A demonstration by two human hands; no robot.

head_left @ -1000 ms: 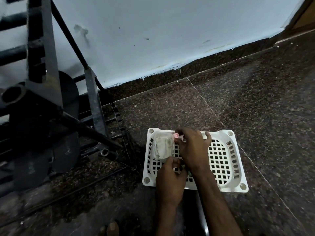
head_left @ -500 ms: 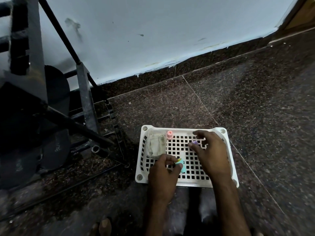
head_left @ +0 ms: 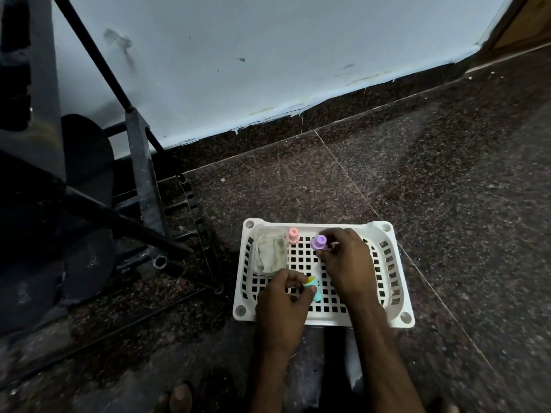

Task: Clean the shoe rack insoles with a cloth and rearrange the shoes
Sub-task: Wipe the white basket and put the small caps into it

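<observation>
A white perforated plastic basket (head_left: 387, 317) sits on the dark stone floor. Inside its left end lies a folded greyish cloth (head_left: 269, 254) in a clear tub. My left hand (head_left: 283, 305) pinches a small teal bottle with a yellow top (head_left: 312, 286). My right hand (head_left: 346, 263) holds a small bottle with a purple cap (head_left: 319, 242) upright on the basket floor. A pink-capped bottle (head_left: 293, 235) stands free beside the cloth. The black metal shoe rack (head_left: 143, 186) stands at the left, with dark sandals (head_left: 86, 210) on it.
A pale wall (head_left: 268, 55) with a dark skirting runs behind the basket. A wooden door frame (head_left: 524, 22) shows at the top right. Bare speckled floor (head_left: 447, 189) lies right of the basket. My toes (head_left: 180, 396) show at the bottom edge.
My right hand left the pink-capped bottle standing by the cloth, moved right and now holds a purple-capped bottle. My left hand keeps the teal bottle. The view has shifted slightly.
</observation>
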